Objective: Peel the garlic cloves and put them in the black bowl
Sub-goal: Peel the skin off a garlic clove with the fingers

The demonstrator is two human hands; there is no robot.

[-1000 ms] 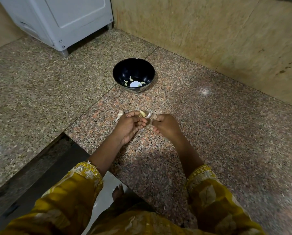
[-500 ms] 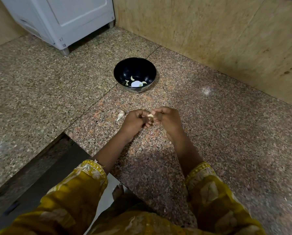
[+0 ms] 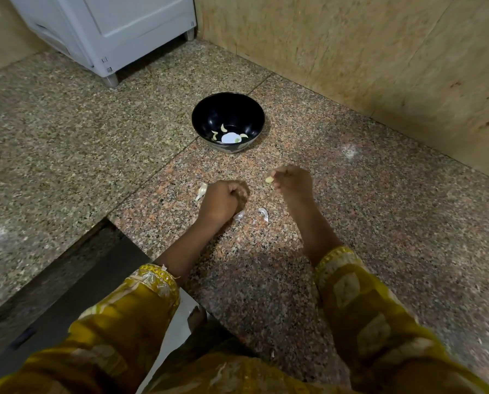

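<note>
two hands over a speckled stone floor [image 3: 379, 223], listed near to far.

yellow sleeves [image 3: 141, 297] at the bottom edge, one on each forearm.

loose skins [image 3: 263, 213]: pale scraps lying on the floor between the wrists, near the left hand.

left hand [image 3: 223, 199]: curled into a closed fist, low over the floor; whether it encloses anything cannot be told.

unpeeled clove [image 3: 202, 191]: whitish, lying on the floor just beside the left hand, on its outer side.

right hand [image 3: 293, 180]: fingertips pinched on a peeled clove [image 3: 269, 180], small and yellowish, showing at the tips on the side toward the left hand. its long axis is too small to judge.

black bowl [image 3: 228, 105]: farther out, ahead and a little left of the pinched clove, standing apart from both hands; a few peeled cloves and a bright reflection lie in its bottom. by my reading, the right hand carries the load and need only reach forward and slightly left to drop it in.

white appliance [image 3: 109, 27]: farthest, in the corner by the wall.
</note>
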